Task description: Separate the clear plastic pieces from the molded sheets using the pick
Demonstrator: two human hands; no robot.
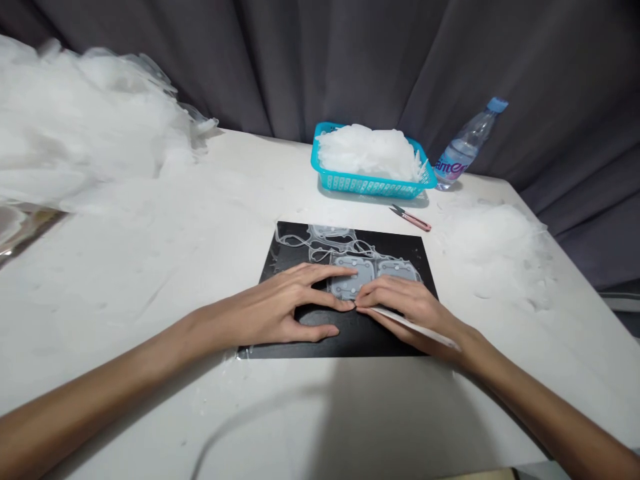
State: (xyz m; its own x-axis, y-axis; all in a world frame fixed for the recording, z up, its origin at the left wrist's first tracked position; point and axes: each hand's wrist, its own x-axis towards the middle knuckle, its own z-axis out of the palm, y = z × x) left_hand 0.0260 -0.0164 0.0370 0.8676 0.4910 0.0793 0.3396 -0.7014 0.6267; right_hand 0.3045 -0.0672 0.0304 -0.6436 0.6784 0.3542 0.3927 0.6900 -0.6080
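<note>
White tool (pixel 416 326): pinched in R hand (pixel 413 299), twd mat (pixel 350 344) R edge; grey pc (pixel 345 287) under splayed L hand (pixel 293 297); fingertip (pixel 345 306) poss. nicked if slipped.

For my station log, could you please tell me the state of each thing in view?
Left hand: spread over a gray molded piece
Right hand: closed on a white pen-like tool
Plastic bottle: standing, capped, partly filled
Turquoise basket: heaped with white pieces
Thread snips: lying down, unheld
Black mat: flat, partly covered
</note>
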